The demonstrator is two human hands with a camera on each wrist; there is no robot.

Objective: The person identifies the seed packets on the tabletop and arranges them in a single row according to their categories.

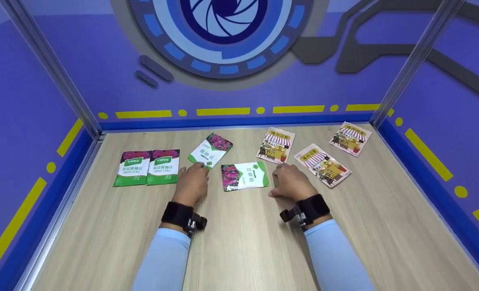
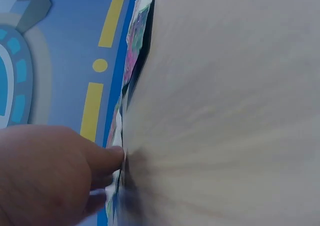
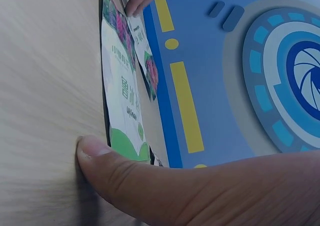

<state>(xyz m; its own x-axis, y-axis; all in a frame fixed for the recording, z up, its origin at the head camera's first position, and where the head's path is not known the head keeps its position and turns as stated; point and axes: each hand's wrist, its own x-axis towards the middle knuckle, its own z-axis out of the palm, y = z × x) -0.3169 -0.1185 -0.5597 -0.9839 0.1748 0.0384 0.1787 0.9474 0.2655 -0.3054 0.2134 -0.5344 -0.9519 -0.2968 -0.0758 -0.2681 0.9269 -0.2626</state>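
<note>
Where the tilted packet (image 1: 211,149) lies behind the middle packet (image 1: 245,176) on the worktop (image 1: 239,242), the left hand (image 1: 193,184) touches it, pinching or not unclear; the right hand (image 1: 293,182), relaxed, holds nothing. Leftward, the paired packets (image 1: 163,167) seem arranged; these two and three pink packets (image 1: 323,165) appear left.

Ahead of the left hand (image 1: 194,184) and the right hand (image 1: 294,184) I see a purple back wall (image 1: 94,81), with a round camera-shutter emblem (image 1: 225,22) printed high up and a dark grey angular shape (image 1: 316,48) beyond the right hand. Low on that wall, past the fingertips, yellow dashes (image 1: 223,111) and dots run above a blue band (image 1: 223,121). Metal posts (image 1: 57,72) mark the far corners; purple side walls (image 1: 465,133) rise outward of each hand, and a wood-grain tabletop (image 1: 239,246) spreads beneath.
</note>
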